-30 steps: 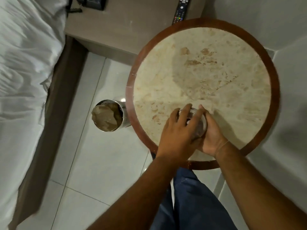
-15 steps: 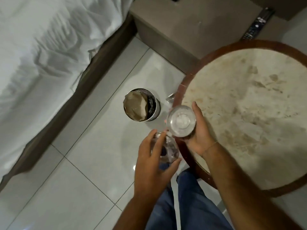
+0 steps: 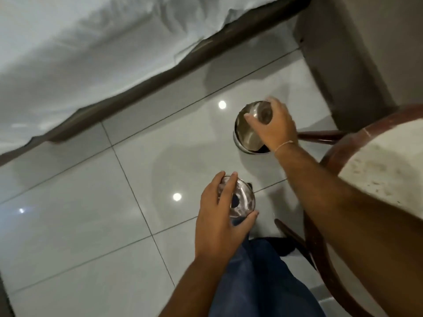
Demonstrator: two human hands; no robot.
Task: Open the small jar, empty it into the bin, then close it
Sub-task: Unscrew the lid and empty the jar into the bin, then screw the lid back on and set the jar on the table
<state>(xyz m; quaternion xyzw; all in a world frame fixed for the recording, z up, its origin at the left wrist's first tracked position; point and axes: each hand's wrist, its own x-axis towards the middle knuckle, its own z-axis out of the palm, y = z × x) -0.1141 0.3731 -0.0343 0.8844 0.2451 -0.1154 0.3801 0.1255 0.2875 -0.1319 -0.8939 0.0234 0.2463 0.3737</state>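
Observation:
My right hand [image 3: 278, 128] grips the small clear glass jar [image 3: 263, 113] and holds it tipped right above the round metal bin [image 3: 243, 133] on the floor. The jar is blurred, so its contents cannot be made out. The hand and jar cover much of the bin's opening. My left hand [image 3: 219, 216] is lower and closer to me, above the floor tiles, and holds the jar's clear round lid [image 3: 241, 201], which has a dark spot at its middle.
A bed with a white sheet [image 3: 91, 42] and a dark wooden frame [image 3: 160, 74] runs across the top left. The round marble table [image 3: 377, 161] with a brown rim is at the right, its legs beside the bin. A nightstand side [image 3: 338, 65] stands top right. Glossy tiles cover the floor.
Both hands lifted the jar off the table and pulled the lid away. The right hand then carried the open jar left over the bin and tipped it. The view swung down to the floor.

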